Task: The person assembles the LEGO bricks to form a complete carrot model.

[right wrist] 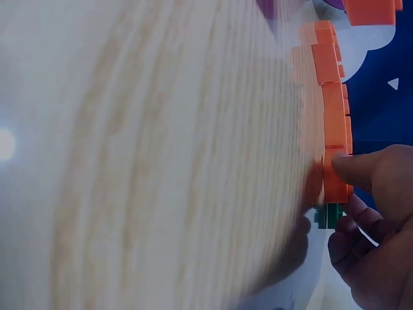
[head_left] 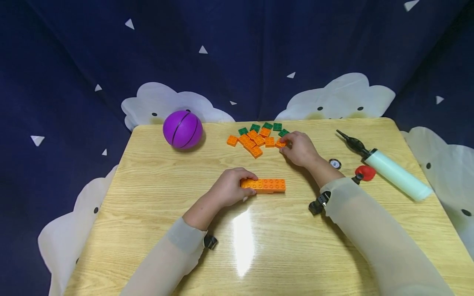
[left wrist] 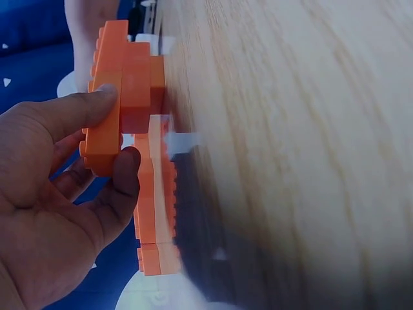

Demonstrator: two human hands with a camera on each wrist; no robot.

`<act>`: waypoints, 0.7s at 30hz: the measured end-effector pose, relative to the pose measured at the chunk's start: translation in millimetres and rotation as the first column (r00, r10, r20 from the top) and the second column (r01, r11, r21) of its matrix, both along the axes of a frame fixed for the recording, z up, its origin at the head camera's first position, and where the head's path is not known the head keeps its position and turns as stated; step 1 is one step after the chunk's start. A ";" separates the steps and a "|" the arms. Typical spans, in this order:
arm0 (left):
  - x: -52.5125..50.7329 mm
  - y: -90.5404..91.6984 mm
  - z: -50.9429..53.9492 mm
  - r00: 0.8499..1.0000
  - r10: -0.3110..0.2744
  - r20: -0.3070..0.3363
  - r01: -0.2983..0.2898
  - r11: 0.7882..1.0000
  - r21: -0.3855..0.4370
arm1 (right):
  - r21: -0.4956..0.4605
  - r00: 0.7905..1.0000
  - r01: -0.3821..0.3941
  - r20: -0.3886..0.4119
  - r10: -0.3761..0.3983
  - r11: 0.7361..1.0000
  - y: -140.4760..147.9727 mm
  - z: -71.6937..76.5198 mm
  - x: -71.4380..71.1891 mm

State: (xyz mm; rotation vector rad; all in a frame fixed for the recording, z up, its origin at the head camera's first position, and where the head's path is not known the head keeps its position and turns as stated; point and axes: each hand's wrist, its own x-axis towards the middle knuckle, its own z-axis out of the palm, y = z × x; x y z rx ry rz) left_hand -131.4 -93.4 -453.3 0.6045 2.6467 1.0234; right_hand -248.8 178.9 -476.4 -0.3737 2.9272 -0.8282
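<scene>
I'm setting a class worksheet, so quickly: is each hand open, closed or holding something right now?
Left hand: closed, holding the joined orange bricks.
Right hand: closed, pinching a single orange brick.

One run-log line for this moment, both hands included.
left hand: grips joined orange bricks | right hand: pinches single orange brick beside loose bricks | purple ball: left of loose bricks

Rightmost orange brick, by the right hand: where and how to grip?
Pinch the end brick by its near and far sides, coming from the right, as the right hand does. It lies studs up with its near side bare; another orange brick sits close on its left, so fingers would likely fit poorly there.
</scene>
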 end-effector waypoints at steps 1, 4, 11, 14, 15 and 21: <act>0.0 0.0 -0.1 1.000 0.002 0.001 -0.002 1.000 0.001 | -0.002 1.000 -0.003 -0.002 0.003 1.000 0.5 -0.2 0.3; -0.2 -0.1 -1.4 1.000 0.004 0.000 -0.004 1.000 0.003 | -0.013 1.000 -0.008 -0.012 0.008 1.000 2.4 -1.1 2.1; -0.5 -0.5 -3.4 1.000 0.006 -0.004 -0.006 1.000 0.013 | -0.050 0.999 -0.026 -0.042 0.024 0.998 11.0 -5.0 10.4; 0.2 -0.6 -2.3 1.000 0.010 -0.001 -0.010 1.000 0.010 | -0.074 1.000 -0.018 -0.026 0.016 0.997 13.5 -3.3 16.6; 0.3 -0.6 -2.0 1.000 0.011 0.000 -0.011 1.000 0.009 | -0.080 1.000 -0.017 -0.019 0.015 0.997 14.2 -2.1 19.1; 0.7 0.0 -1.2 1.000 0.016 0.010 -0.016 1.000 0.005 | -0.088 1.000 -0.027 -0.017 0.026 0.996 16.2 4.4 33.2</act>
